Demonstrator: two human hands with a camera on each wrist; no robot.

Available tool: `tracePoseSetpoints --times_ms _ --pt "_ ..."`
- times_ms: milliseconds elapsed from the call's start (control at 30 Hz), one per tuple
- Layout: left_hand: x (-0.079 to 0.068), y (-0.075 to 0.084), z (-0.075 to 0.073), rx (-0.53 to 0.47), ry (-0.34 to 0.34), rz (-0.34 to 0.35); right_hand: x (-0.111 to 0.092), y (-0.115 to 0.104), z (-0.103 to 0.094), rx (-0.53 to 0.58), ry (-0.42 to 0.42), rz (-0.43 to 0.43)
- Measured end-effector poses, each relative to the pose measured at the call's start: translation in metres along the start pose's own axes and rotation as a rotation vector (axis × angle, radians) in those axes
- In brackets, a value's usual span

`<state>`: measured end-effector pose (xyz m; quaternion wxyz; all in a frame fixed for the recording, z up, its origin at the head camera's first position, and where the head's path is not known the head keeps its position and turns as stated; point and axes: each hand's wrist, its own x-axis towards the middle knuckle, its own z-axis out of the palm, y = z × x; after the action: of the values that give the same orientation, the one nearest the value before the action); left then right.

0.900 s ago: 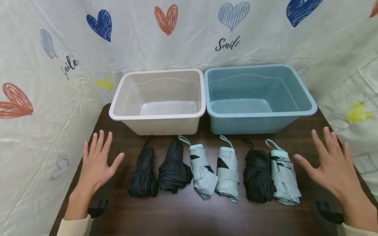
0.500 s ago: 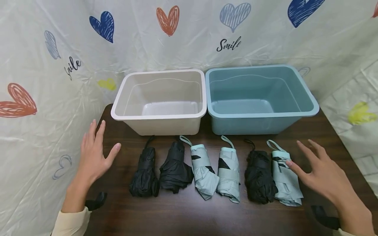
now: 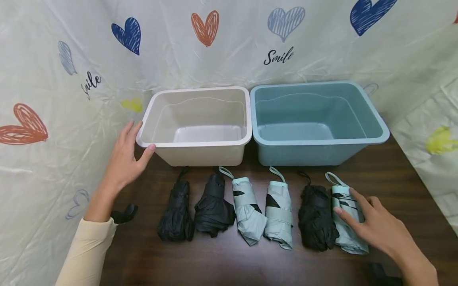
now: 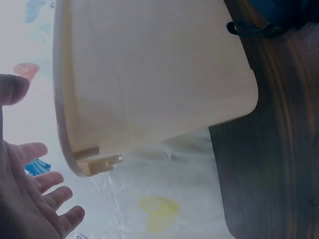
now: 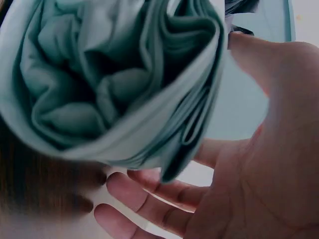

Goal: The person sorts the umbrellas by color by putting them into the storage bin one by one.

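My left hand (image 3: 125,159) is at the left front corner of the beige bin (image 3: 196,155), thumb and fingers spread. The left wrist view has the fingers beside the bin's rim (image 4: 59,99); I cannot tell whether they touch it. My right hand (image 3: 381,228) is around the rightmost folded pale blue umbrella (image 3: 352,243), with the thumb on its left side and the fingers on its right. In the right wrist view the umbrella's bundled cloth (image 5: 99,99) lies before the palm, and the fingers (image 5: 149,201) are loosely extended, not closed round it.
A black folded umbrella (image 3: 316,218) lies close left of the right hand. Further left are two pale blue umbrellas (image 3: 278,214) and two black ones (image 3: 214,206). Beside the beige bin stands a blue bin (image 3: 297,155). A heart-printed white sheet (image 3: 229,51) hangs behind the dark table (image 3: 229,266).
My left hand has moved forward and right to the beige bin's corner. My right hand has moved left and down, from beside the rightmost pale blue umbrella to around it.
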<state>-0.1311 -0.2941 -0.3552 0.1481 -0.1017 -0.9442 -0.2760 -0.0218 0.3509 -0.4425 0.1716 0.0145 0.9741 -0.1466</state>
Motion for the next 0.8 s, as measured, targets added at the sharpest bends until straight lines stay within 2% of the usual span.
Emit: tracePoseSetpoints --times_ms 267,500,600,700,800 --pt "0.023 -0.005 -0.005 0.009 -0.068 0.008 0.004 -0.007 0.003 -0.044 0.031 0.019" --pt "0.037 -0.008 0.009 0.030 -0.158 -0.031 -0.001 -0.004 0.002 -0.043 0.019 0.088" --pt "0.041 -0.009 0.012 0.022 -0.158 -0.034 -0.003 -0.006 0.000 -0.047 0.011 0.106" --pt "0.044 -0.013 0.009 0.039 -0.137 -0.031 0.000 -0.011 -0.001 -0.036 0.007 0.093" --pt "0.048 -0.018 0.006 0.057 -0.153 -0.018 0.002 -0.017 -0.001 -0.025 -0.007 0.087"
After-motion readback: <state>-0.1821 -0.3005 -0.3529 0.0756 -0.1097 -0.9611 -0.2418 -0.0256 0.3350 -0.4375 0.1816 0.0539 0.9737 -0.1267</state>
